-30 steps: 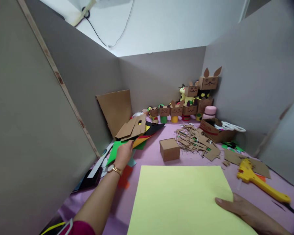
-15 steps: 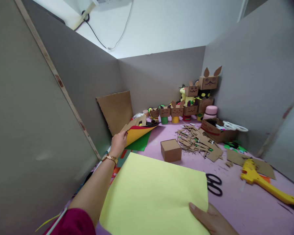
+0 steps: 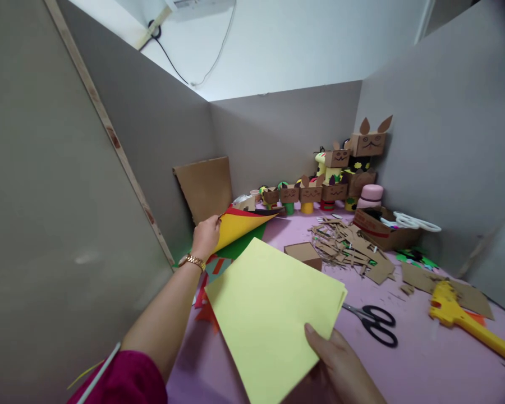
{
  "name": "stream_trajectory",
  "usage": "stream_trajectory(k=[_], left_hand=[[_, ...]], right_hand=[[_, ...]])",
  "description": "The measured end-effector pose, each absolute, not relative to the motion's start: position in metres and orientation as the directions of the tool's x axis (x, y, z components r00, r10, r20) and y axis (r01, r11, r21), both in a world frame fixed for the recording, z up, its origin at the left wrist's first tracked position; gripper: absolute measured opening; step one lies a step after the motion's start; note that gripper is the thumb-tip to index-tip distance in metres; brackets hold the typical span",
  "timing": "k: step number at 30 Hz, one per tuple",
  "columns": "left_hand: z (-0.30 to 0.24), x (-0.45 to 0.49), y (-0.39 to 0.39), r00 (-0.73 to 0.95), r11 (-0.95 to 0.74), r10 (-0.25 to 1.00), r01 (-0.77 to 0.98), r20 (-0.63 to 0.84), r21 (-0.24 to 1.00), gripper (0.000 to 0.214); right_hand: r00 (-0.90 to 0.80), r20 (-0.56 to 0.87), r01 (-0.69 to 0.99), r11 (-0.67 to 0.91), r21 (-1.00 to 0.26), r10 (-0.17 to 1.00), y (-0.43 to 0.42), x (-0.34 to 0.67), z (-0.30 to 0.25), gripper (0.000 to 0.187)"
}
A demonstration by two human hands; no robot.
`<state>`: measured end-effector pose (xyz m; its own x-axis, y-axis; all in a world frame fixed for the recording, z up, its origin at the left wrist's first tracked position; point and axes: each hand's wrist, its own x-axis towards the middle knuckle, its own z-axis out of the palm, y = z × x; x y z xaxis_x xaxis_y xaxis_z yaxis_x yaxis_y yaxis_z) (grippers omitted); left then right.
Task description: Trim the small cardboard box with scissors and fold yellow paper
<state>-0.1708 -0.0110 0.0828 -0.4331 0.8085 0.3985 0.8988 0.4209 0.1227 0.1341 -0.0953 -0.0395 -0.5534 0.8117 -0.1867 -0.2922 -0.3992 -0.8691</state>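
My right hand (image 3: 340, 356) pinches pale yellow paper (image 3: 273, 314) by its near right edge, thumb on top. Its right corner shows more than one layer. My left hand (image 3: 205, 238), with a gold watch at the wrist, is closed on the lifted edge of a stack of coloured sheets. In that stack the orange-yellow sheet (image 3: 238, 229) curls up, with red and black sheets behind it and a green sheet (image 3: 244, 242) below. A small cardboard box (image 3: 303, 254) is partly covered by the pale paper. Black-handled scissors (image 3: 379, 324) lie just right of it.
Cardboard scraps (image 3: 340, 244) pile up mid-table. Several cardboard animal figures (image 3: 311, 193) stand at the back near a pink bottle (image 3: 370, 196). An open carton (image 3: 387, 230) holds white-handled scissors (image 3: 416, 221). A yellow glue gun (image 3: 467, 320) lies right. A cardboard sheet (image 3: 204, 188) leans back left.
The pale yellow paper has been turned and now covers part of the box, exposing more of the scissors. My left hand has raised the coloured sheets' edge slightly. The view has shifted a little left.
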Motion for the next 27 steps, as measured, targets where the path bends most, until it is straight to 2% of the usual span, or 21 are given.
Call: stream_trajectory(k=[3,8,11,14,21,27], left_hand=[[0.083,-0.17,-0.012,-0.431,0.423,0.805,0.899,0.408,0.115,0.029],[0.077,-0.169,-0.013,-0.425,0.423,0.799,0.9,0.426,0.106,0.028],[0.071,-0.165,-0.014,-0.422,0.421,0.796,0.901,0.434,0.104,0.028],[0.068,-0.16,-0.015,-0.412,0.413,0.798,0.905,0.439,0.1,0.026],[0.054,-0.145,-0.025,-0.39,0.39,0.812,0.916,0.434,0.092,0.029],[0.025,-0.132,-0.037,-0.352,0.346,0.853,0.934,0.385,0.089,0.026]], right_hand=[[-0.493,-0.188,-0.4,-0.413,-0.818,0.85,-0.093,0.106,-0.025,0.042],[-0.376,-0.24,-0.562,-0.426,-0.709,0.895,-0.079,0.056,-0.011,0.033],[-0.344,-0.365,-0.553,-0.501,-0.666,0.865,-0.066,0.025,-0.013,0.018],[-0.354,-0.427,-0.527,-0.555,-0.644,0.832,-0.051,-0.006,-0.015,0.005],[-0.425,-0.456,-0.521,-0.623,-0.583,0.782,-0.013,-0.066,-0.014,0.008],[-0.479,-0.461,-0.461,-0.661,-0.591,0.747,-0.009,-0.062,-0.028,0.006]])
